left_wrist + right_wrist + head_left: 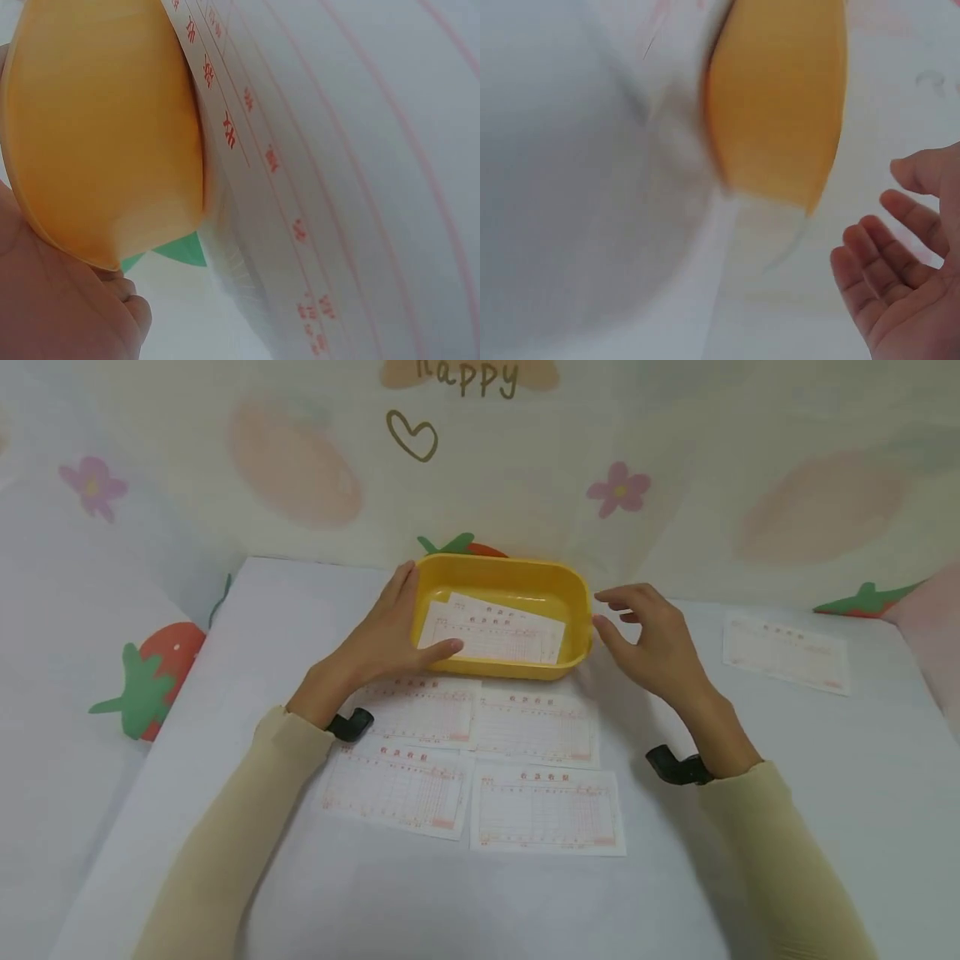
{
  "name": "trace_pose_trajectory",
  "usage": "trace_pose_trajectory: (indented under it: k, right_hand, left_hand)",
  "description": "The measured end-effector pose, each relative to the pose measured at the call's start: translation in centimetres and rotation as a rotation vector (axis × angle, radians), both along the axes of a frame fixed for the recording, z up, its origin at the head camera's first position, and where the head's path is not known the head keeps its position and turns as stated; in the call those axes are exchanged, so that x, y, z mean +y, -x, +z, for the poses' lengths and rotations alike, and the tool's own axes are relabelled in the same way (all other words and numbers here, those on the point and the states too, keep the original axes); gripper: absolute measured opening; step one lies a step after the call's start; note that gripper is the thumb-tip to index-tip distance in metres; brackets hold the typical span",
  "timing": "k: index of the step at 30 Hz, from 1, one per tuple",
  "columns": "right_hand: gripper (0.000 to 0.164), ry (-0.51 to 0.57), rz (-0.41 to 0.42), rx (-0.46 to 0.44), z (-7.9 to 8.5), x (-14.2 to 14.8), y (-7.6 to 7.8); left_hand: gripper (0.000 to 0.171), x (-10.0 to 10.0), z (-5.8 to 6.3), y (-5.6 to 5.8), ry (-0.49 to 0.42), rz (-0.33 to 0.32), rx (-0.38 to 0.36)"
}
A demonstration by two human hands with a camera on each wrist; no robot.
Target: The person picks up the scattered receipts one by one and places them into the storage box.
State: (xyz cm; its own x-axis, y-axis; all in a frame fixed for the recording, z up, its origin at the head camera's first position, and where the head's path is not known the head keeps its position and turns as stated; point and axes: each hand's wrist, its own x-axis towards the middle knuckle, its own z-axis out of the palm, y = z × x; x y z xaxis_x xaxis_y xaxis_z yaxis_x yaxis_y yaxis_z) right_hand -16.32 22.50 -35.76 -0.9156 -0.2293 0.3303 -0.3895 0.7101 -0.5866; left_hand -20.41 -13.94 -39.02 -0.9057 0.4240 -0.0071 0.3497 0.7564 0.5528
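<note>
A yellow plastic basin [498, 670] stands at the back of the white table with two printed receipt slips [487, 635] inside. My left hand [386, 639] lies along its left side, fingers extended by the wall and thumb spread over the front rim. In the left wrist view, the fingertips [133, 304] sit at the rim's corner. Just off the right end, my right hand [652, 639] hovers with loosely bent fingers. The right wrist view shows a gap between those fingers [862, 285] and the basin. Nothing is held in the right hand.
Below the basin, several more receipt slips [547, 810] lie in two rows, the upper ones reaching up to the basin's front. Another slip [786, 653] lies apart at the far right. A patterned cloth [525, 477] with strawberries and flowers hangs behind the table.
</note>
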Motion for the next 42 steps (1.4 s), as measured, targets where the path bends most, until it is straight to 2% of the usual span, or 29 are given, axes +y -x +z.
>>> trace_pose_trajectory:
  k: [5, 11, 16, 23, 31, 38, 42]
  right_hand:
    - [0.035, 0.003, -0.036, 0.028, -0.6, 2.8, -0.1]
    - [0.035, 0.014, -0.102, 0.006, -0.9, 6.3, -0.5]
    - [0.039, 0.003, -0.152, -0.070, -1.3, 9.8, -0.6]
    - [0.051, -0.086, -0.249, -0.213, -1.6, 14.4, -0.9]
    - [0.054, -0.137, -0.283, -0.242, -2.2, 17.7, -1.5]
    - [0.049, -0.122, -0.357, -0.205, -2.5, 19.9, -1.0]
    - [0.054, -0.165, -0.386, -0.248, -2.7, 21.1, -0.6]
  left_hand:
    - [0.127, -0.3, -0.2, -0.7, -0.003, 0.016, -0.013]
    - [0.127, -0.3, -0.1, -0.5, 0.013, -0.001, -0.011]
    - [0.128, -0.2, -0.1, -0.5, 0.019, 0.004, -0.023]
    - [0.128, -0.2, -0.1, -0.5, 0.022, 0.006, -0.029]
    - [0.128, -0.2, 0.0, -0.5, 0.017, 0.001, -0.032]
    - [0.128, -0.1, 0.1, -0.5, 0.021, 0.004, -0.034]
    - [0.127, -0.2, 0.0, -0.5, 0.010, 0.006, -0.030]
